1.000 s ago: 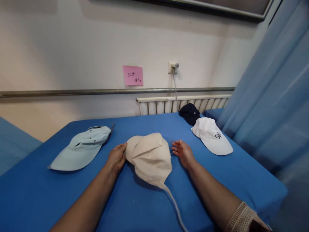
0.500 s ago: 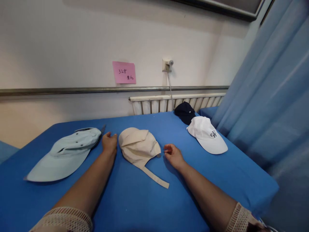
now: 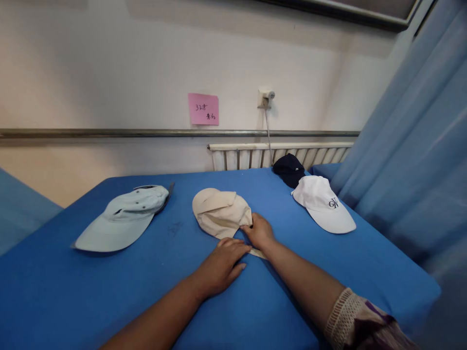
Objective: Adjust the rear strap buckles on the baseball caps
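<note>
A beige cap (image 3: 219,211) lies folded on the blue table (image 3: 153,291), its strap running toward me. My right hand (image 3: 260,232) rests against the cap's near right edge, fingers closed on the fabric where the strap starts. Just in front of the cap, my left hand (image 3: 222,265) lies flat on the table over the strap, fingers stretched out and together.
A pale blue long-brimmed cap (image 3: 122,221) lies at the left. A white cap with a logo (image 3: 323,204) and a dark navy cap (image 3: 289,168) sit at the far right. A wall, a radiator (image 3: 255,156) and a blue curtain (image 3: 412,146) bound the table.
My left hand has crossed from the cap's left side to the strap in front of it. My right hand has moved in and closed on the cap's edge. The strap is now covered.
</note>
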The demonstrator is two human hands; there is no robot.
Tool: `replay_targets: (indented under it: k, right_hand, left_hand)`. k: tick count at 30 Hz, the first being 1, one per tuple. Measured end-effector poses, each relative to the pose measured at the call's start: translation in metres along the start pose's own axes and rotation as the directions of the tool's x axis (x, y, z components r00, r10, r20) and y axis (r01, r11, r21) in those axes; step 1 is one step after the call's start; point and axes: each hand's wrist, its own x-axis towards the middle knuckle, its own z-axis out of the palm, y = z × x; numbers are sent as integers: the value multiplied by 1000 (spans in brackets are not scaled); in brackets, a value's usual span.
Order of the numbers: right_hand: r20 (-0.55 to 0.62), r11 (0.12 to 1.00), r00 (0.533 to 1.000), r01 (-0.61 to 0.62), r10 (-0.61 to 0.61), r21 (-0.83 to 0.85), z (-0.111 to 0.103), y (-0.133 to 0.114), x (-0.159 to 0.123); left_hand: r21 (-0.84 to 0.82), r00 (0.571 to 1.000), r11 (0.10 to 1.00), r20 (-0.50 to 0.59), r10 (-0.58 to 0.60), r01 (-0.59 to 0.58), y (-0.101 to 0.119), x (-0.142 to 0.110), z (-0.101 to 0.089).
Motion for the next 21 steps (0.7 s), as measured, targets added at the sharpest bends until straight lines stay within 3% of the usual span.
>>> replay_targets:
  k: [6,9,12,16,21]
  right_hand:
    - [-65,981,997,44,-32,189,-12,18,-6]
    - [-207,962,975,130,-80,239,-29,21,-5]
    - [-348,949,919,259,-186,179,-44,25,-1]
    - [-219,950,932,307,-290,50,-48,29,3]
    - [-5,946,951,308,-310,-104,-37,23,-2]
  left_hand:
    - [125,999,992,32,-42,37,-17,2,-14]
    - [145,998,987,-5,-65,65,-28,-1,-16]
    - [161,993,980,-53,-106,114,-39,-5,-19]
    - [196,989,974,-113,-92,113,-33,-5,-18]
    - [178,995,981,-58,82,-71,-6,12,1]
